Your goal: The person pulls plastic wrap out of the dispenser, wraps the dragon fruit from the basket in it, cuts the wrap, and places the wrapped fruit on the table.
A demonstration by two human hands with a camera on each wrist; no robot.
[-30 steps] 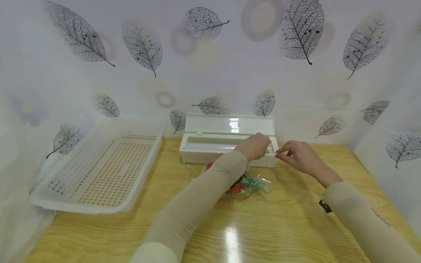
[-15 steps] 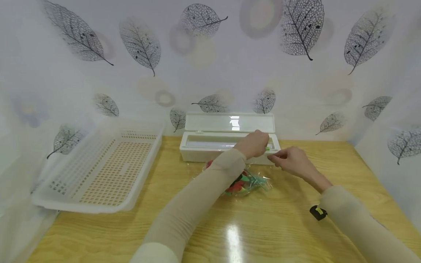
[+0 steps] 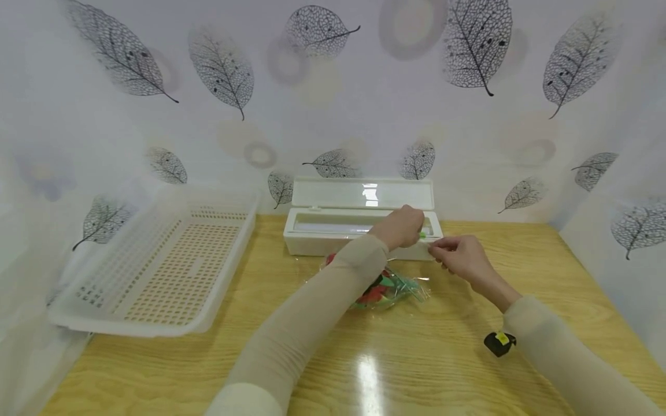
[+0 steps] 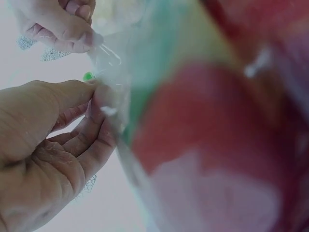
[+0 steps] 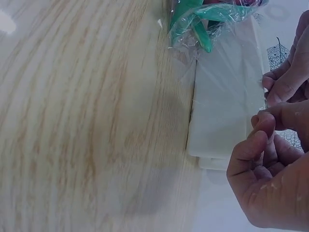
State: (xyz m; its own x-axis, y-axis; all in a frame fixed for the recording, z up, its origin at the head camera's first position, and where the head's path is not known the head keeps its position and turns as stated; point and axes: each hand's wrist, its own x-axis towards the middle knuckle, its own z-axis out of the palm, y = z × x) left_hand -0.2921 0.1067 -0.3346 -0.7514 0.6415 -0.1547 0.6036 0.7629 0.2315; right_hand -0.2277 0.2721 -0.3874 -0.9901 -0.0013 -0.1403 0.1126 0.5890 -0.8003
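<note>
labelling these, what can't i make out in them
Head view: part of the plastic bag, behind the left sleeve; some of the white box, behind the left hand.
Left wrist view: the bag's red contents, blurred.
Right wrist view: the left hand, cut by the right edge.

1. My head view looks forward and down from the near side of the tabletop point(image 3: 416, 358), set back enough to catch the basket point(image 3: 226, 277) at left and the leaf-patterned cloth point(image 3: 343, 110) at the far side.
2. My left wrist view faces right, so close that the wrapped bundle point(image 4: 212, 130) blurs beside the left hand point(image 4: 53, 140).
3. My right wrist view, turned sideways, looks down and left along the white box point(image 5: 222, 106) from its right end.
4. All three share the wrapped bundle, left hand and right hand point(image 5: 273, 169); I see the white box and tabletop in head and right wrist.
</note>
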